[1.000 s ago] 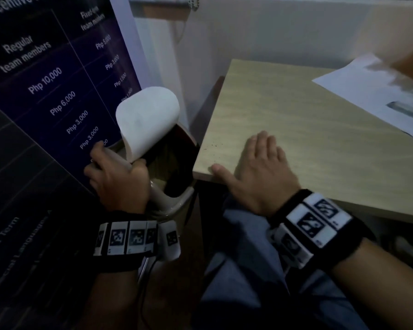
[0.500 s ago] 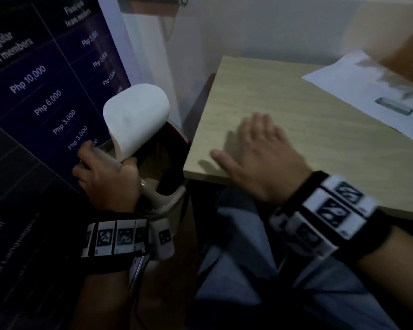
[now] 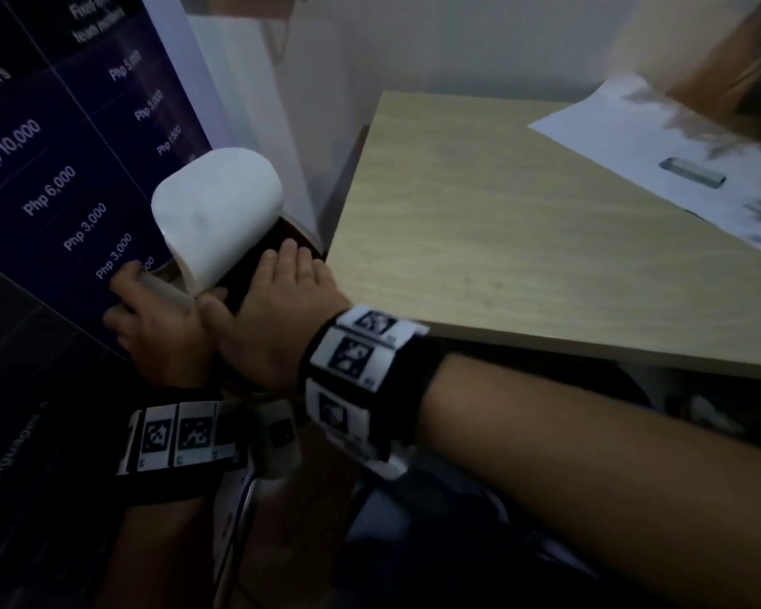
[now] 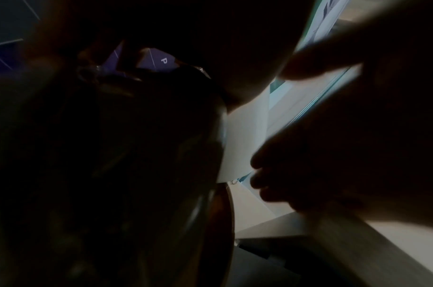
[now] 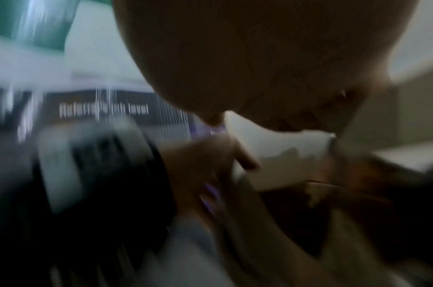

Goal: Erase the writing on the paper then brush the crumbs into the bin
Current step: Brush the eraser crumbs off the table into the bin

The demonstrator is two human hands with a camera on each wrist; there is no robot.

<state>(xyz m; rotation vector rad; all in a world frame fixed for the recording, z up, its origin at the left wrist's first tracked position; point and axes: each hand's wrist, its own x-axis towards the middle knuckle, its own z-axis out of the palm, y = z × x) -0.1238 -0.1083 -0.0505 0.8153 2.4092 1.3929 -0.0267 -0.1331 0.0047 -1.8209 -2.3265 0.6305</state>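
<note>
Since a moment ago the right hand [image 3: 277, 309] left the pale wooden bench [image 3: 523, 239], fingers straight over the dark round bin [image 3: 295, 232]; left hand [image 3: 159, 327] grips its light, stiff rim.

left wrist: black fabric band with white square marker tags [image 3: 181, 437], cable at 6 o'clock | right wrist: matching black band, white tags [image 3: 361, 358] | forearms bare | grey-blue trousers [image 3: 436, 520]

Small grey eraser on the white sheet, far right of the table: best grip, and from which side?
A judgement: pinch the small grey eraser across its two long sides, coming from above. It lies flat on the white paper sheet, a low oblong bar, so only the long edges offer opposing faces. The right hand is on that side.
</note>
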